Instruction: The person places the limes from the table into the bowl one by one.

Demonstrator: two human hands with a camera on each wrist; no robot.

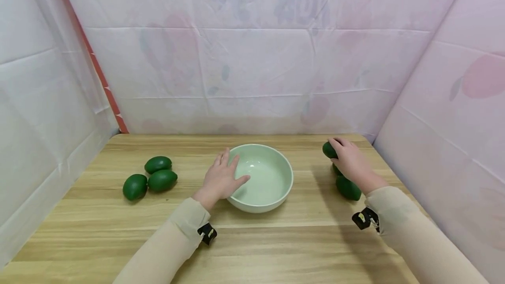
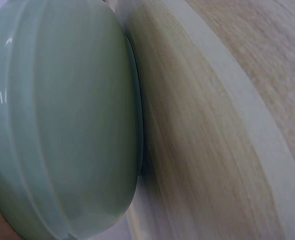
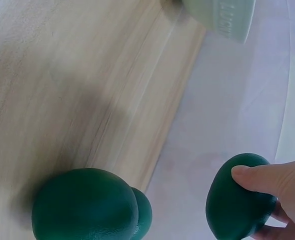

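Note:
A pale green bowl point(image 1: 276, 166) stands in the middle of the wooden table point(image 1: 252, 240). My left hand point(image 1: 222, 179) rests flat on its near-left rim with straight fingers; the bowl's outer wall point(image 2: 62, 120) fills the left wrist view. To the right, my right hand point(image 1: 349, 161) grips a dark green avocado point(image 1: 328, 150), its thumb on the fruit point(image 3: 240, 202). Below that hand lie two more avocados point(image 1: 349, 187), also seen on the table in the right wrist view point(image 3: 85, 205). Three avocados point(image 1: 151, 177) lie in a cluster at the left.
Pale patterned cloth walls point(image 1: 252, 56) close in the table on the left, back and right. The table's far edge point(image 3: 172, 125) runs near the right-hand avocados. Bare wood lies along the front of the table.

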